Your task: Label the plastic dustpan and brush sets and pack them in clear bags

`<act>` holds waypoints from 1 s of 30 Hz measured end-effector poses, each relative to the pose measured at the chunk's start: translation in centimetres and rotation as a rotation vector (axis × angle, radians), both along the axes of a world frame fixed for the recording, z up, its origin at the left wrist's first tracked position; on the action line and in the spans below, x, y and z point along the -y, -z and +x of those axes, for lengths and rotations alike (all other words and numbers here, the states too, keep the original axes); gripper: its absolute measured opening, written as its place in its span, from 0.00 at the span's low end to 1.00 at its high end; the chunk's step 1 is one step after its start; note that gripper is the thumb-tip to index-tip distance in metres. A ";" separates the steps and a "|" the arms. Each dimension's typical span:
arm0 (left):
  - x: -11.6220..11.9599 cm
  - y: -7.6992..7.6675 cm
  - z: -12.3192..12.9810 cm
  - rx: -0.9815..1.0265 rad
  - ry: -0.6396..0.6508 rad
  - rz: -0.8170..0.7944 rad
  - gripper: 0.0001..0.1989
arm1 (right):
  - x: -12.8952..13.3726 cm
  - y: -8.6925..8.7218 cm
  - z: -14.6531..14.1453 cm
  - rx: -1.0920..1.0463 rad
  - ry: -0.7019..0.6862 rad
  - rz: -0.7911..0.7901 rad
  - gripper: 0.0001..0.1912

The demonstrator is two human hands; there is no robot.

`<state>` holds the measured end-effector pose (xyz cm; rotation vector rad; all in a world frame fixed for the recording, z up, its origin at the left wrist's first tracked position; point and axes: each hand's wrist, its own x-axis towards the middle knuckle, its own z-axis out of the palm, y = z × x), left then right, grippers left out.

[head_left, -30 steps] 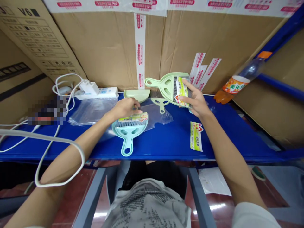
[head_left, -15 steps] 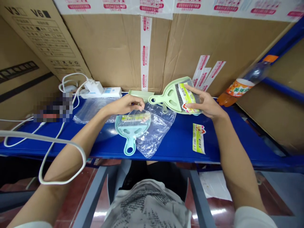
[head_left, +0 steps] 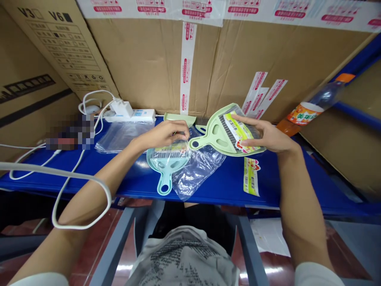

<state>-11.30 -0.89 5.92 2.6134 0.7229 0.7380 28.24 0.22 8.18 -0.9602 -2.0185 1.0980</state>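
R hand (head_left: 269, 135) had the green dustpan set (head_left: 212, 135) by its wide end, right of centre above the blue table (head_left: 220, 188), handle pointing left toward the other hand. Thumb and forefinger were spread across the card face; the remaining fingers were hidden behind, so couldn't tell how they sat. L hand (head_left: 171, 133) hung over the top of the blue dustpan set (head_left: 165, 167), fingers curled, thumb near forefinger, tips right by the edge of the clear bag (head_left: 198, 172); couldn't tell if they'd pinched the film.

Handling, my guess: the green set was prob. light, stiff thin plastic, a bit slick, w/ flexy bristles; not v. fragile, though the card could crease. Best hold: the looped handle, or the wide end w/ pan and brush squeezed together, b/c the two might slide apart. The bag looked limp, slippery and easy to tear (the fiddly one, imo), so better taken by a single edge.

Qty: 2 pan-and-brush sets, 1 green and 1 blue; 1 loose green pan (head_left: 180, 119) at the back, plus 1 brush (head_left: 203, 122) partly hidden; 3 cards, 1 per set and 1 loose card (head_left: 251, 176); 1 bag spread out, plus a bag stack (head_left: 125, 137), no. unclear; 1 bottle (head_left: 308, 109); 1 power strip (head_left: 138, 115).
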 end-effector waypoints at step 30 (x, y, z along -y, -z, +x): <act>2.2 -0.2 4.6 0.042 -0.155 0.403 0.09 | 2.3 -1.2 -2.1 0.107 -0.193 0.033 0.48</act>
